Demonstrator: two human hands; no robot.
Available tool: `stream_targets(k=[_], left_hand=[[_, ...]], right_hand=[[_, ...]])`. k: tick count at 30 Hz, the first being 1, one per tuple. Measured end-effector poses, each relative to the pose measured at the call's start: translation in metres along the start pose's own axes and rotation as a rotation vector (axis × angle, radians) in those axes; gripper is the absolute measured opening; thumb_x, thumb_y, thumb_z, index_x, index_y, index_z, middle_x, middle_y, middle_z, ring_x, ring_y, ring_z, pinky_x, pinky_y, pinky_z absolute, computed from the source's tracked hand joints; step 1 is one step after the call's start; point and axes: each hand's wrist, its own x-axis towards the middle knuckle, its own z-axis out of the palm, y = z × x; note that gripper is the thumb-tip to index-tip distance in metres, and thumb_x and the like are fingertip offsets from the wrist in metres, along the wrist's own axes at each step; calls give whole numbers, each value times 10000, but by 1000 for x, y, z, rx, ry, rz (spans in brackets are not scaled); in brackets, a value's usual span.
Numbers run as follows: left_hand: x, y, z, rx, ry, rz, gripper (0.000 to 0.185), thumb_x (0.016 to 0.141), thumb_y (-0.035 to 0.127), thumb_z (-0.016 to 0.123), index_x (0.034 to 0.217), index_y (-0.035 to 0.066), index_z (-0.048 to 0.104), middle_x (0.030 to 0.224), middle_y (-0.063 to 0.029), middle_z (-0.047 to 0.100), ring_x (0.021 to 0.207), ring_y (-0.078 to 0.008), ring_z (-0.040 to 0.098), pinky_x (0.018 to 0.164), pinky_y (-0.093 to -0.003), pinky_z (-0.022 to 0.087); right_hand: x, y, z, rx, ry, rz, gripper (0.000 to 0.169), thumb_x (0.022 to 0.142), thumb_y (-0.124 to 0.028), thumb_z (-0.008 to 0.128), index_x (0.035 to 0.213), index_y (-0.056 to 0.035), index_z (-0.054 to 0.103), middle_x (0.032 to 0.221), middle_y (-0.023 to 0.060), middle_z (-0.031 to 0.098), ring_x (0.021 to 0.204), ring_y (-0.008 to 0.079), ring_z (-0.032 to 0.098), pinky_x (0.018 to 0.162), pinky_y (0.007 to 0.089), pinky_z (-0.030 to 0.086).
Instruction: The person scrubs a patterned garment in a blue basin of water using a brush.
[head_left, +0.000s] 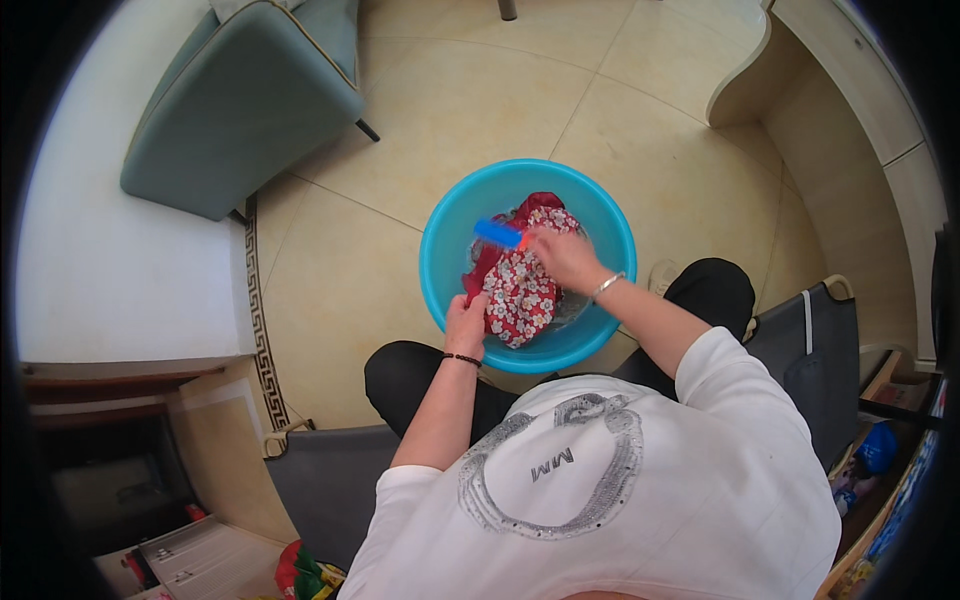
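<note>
A red floral cloth (519, 294) with white flowers and plain red edging lies bunched in a turquoise plastic basin (444, 255). Some water shows around the cloth at the bottom. My left hand (466, 324), with a dark bead bracelet, pinches the cloth's left edge near the basin's near-left rim. Over the upper part of the cloth, my right hand (564, 259), wearing a silver bangle, grips a small blue tool (498, 233) by its orange-red end. Motion blurs the tool; it may be a brush, and whether it touches the cloth cannot be told.
The basin stands on beige floor tiles (450, 105) between my knees. A grey-green upholstered chair (247, 120) is at upper left, a pale wooden cabinet (840, 120) at right. Beneath me is a grey fabric seat (330, 480). An open drawer (870, 465) holds assorted items.
</note>
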Motion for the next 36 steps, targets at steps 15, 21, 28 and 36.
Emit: stream_targets(k=[15, 21, 28, 36], left_hand=[[-14, -1, -2, 725, 98, 492, 97, 730, 58, 556, 759, 0, 484, 664, -106, 542, 614, -187, 516, 598, -336, 436], [-8, -12, -7, 353, 87, 337, 205, 747, -30, 487, 950, -15, 510, 868, -137, 595, 797, -234, 597, 721, -339, 485], [-8, -1, 5, -158, -42, -293, 479, 736, -139, 357, 1190, -12, 445, 1146, -168, 555, 1053, -298, 558, 905, -433, 466], [-10, -5, 8, -331, -186, -133, 565, 687, -181, 313, 1213, -17, 435, 1217, -169, 515, 1111, -314, 522, 954, -460, 433]], right_hand=[[-3, 29, 12, -327, -472, -40, 257, 858, -294, 519, 855, -55, 612, 811, 151, 658, 780, 331, 644, 662, 466, 503], [-1, 24, 1, -479, 4, 241, 199, 844, -247, 531, 875, -71, 618, 838, 142, 661, 781, 314, 648, 656, 453, 504], [4, 13, 18, -304, -522, -68, 322, 859, -360, 543, 896, -45, 595, 828, 188, 637, 794, 351, 625, 684, 456, 489], [16, 27, 10, -426, -17, 197, 298, 875, -304, 509, 886, -24, 613, 844, 177, 651, 776, 344, 641, 686, 463, 502]])
